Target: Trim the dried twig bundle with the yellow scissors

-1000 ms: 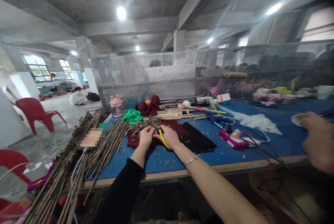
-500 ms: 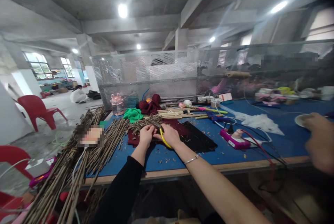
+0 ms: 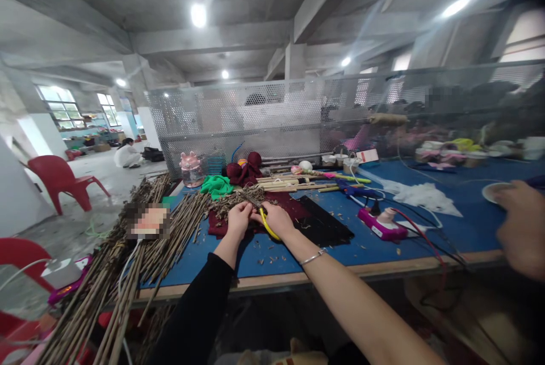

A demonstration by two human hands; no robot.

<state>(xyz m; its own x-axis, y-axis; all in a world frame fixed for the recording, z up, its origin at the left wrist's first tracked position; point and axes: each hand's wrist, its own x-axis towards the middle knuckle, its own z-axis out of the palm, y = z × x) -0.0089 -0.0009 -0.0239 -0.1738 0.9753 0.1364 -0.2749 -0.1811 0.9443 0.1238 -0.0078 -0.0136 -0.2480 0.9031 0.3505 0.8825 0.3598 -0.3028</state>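
My right hand (image 3: 275,220) is closed around the yellow-handled scissors (image 3: 269,226), whose blades point up and left toward my other hand. My left hand (image 3: 239,217) is pinched, its fingertips close to the blades; what it grips is too small to make out. Just beyond both hands lies a heap of dried brown plant pieces (image 3: 233,200). Beneath them a dark red cloth (image 3: 293,206) is spread, with a black cloth (image 3: 326,223) on its right. Small dry scraps (image 3: 272,261) are scattered over the blue tabletop (image 3: 251,274).
Long dried stalks (image 3: 179,229) cover the table's left end and overhang its edge. A purple power strip (image 3: 381,224) with cables sits to the right. Another person's hand (image 3: 522,229) is at the far right. A perforated metal screen (image 3: 234,115) stands behind.
Both hands stay nearly in place, with the scissors still in my right hand. The view has shifted very slightly.
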